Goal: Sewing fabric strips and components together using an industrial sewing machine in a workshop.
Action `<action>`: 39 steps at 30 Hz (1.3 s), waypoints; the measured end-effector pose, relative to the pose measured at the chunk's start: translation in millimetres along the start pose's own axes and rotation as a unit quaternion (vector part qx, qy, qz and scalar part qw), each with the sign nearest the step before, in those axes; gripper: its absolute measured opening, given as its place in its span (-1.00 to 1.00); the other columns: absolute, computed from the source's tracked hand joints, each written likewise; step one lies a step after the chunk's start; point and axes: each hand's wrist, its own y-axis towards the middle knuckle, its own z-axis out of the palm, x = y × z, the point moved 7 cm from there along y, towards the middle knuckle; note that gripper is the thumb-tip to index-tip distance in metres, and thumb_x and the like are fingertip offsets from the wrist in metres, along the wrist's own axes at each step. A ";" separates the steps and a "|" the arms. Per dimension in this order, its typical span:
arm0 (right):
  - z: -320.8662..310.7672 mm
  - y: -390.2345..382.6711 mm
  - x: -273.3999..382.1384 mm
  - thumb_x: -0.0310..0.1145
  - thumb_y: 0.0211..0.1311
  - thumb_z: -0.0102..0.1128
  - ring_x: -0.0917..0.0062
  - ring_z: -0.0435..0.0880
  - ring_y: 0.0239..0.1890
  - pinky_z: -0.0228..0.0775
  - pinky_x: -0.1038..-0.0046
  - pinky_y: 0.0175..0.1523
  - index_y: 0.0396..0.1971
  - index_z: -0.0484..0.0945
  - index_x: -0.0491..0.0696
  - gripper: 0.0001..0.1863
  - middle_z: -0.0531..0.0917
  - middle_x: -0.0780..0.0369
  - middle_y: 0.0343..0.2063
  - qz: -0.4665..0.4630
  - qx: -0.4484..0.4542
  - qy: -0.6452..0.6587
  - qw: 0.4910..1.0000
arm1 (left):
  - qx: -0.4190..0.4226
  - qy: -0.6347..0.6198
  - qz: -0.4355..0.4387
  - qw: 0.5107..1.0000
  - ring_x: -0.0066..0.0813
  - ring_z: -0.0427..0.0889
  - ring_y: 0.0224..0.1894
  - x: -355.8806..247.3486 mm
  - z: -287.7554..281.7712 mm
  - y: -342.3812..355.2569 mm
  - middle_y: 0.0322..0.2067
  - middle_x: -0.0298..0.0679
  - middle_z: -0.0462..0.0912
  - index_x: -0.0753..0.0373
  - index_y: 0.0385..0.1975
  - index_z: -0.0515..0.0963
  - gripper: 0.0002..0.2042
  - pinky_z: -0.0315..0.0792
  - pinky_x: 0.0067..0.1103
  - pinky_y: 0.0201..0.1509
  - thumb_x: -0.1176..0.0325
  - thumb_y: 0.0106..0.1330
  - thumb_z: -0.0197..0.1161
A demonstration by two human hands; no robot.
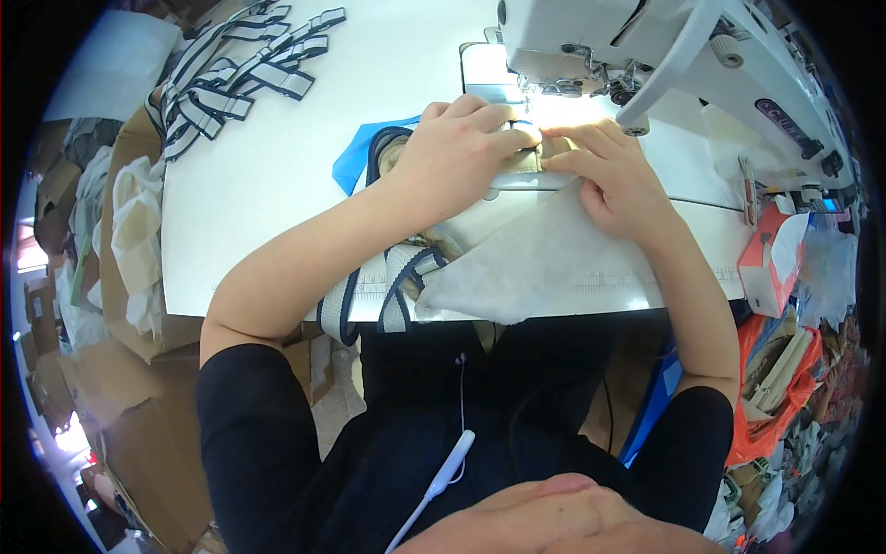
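Under the lit needle area of a white sewing machine (591, 46) lies a beige fabric piece (524, 163). My left hand (457, 148) has its fingers and thumb pressed together on the left part of this piece, close to the presser foot. From the other side, my right hand (614, 171) grips its right edge with bent fingers. A white cloth panel (517, 258) spreads below my hands and hangs slightly over the table's near edge. Beside my left forearm, a striped strap (399, 286) with navy edges loops down. Blue material (355, 157) shows behind my left wrist.
Several striped straps (245, 69) lie piled at the table's far left. A cardboard box (134, 240) with pale cloth adjoins the left edge. To the right are thread snips (748, 189), a pink-and-white box (773, 258) and a red bag (775, 397) holding fabric items.
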 end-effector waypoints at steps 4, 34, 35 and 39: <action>-0.1 -1.3 -0.3 -0.66 -0.15 0.03 0.44 0.51 -0.10 0.22 0.33 0.06 -0.30 0.61 0.10 -0.60 0.56 0.38 0.01 -0.007 -0.011 -0.009 1.000 | -0.013 -0.018 0.011 1.000 -0.40 0.51 -0.06 0.0 -0.6 1.5 -0.17 -0.39 0.58 0.00 -0.14 0.61 -0.76 0.36 -0.40 -0.03 0.36 0.19 0.20; 3.6 -1.6 -2.7 -0.60 -0.11 0.09 0.42 0.51 -0.04 0.19 0.25 0.14 -0.19 0.58 0.11 -0.58 0.55 0.37 -0.01 -0.011 -0.016 -0.067 0.998 | -0.039 0.002 0.005 0.999 -0.35 0.52 -0.02 6.1 -0.7 6.8 -0.12 -0.33 0.60 0.07 -0.21 0.64 -0.81 0.39 -0.39 0.02 0.34 0.20 0.20; 1.5 -2.1 -0.2 -0.60 -0.11 0.10 0.43 0.51 -0.03 0.19 0.27 0.12 -0.19 0.59 0.11 -0.59 0.56 0.38 -0.01 -0.017 -0.031 -0.077 0.996 | -0.053 -0.023 0.012 0.998 -0.35 0.53 -0.04 5.7 -2.6 6.7 -0.14 -0.32 0.60 0.08 -0.24 0.65 -0.83 0.40 -0.41 0.00 0.34 0.20 0.21; 1.7 -2.1 1.6 -0.60 -0.11 0.12 0.47 0.48 0.01 0.19 0.30 0.09 -0.18 0.59 0.11 -0.57 0.55 0.40 -0.01 0.006 -0.012 -0.049 0.999 | -0.066 -0.071 0.020 0.995 -0.33 0.58 -0.12 5.2 -6.6 6.5 -0.24 -0.33 0.63 0.18 -0.37 0.66 -0.89 0.49 -0.47 -0.07 0.44 0.10 0.29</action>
